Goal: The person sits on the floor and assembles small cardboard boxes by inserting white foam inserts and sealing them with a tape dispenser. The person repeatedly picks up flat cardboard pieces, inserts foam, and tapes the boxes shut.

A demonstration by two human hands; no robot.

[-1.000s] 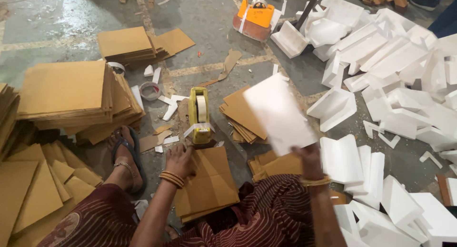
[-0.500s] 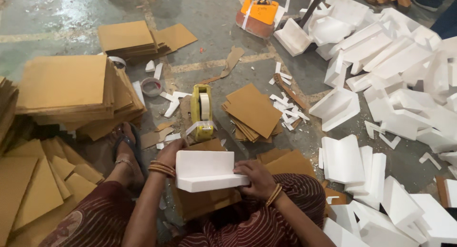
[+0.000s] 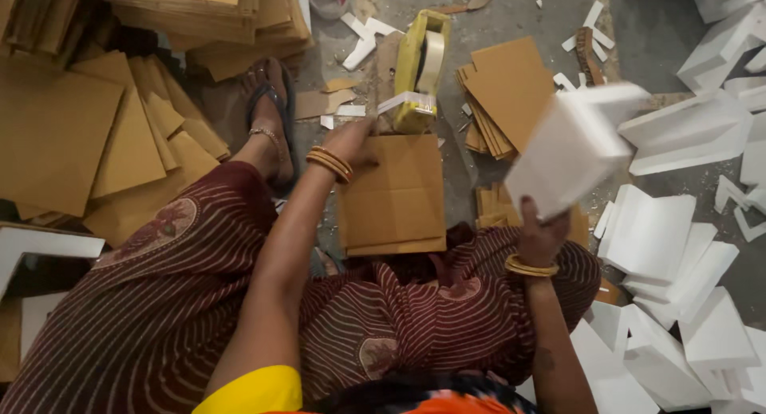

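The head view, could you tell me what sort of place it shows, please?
Probably a packing workshop with work done on the floor. Stacks of brown cardboard sheets lie around, white foam blocks are piled at the right, and a yellow tape dispenser stands on the bare concrete floor.

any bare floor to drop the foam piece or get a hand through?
Little. A bare grey strip runs between the cardboard sheets under the left hand and the fanned cardboard stack. More floor lies right of that stack, scattered with scraps. The right hand holds the foam piece; foam blocks crowd its side.
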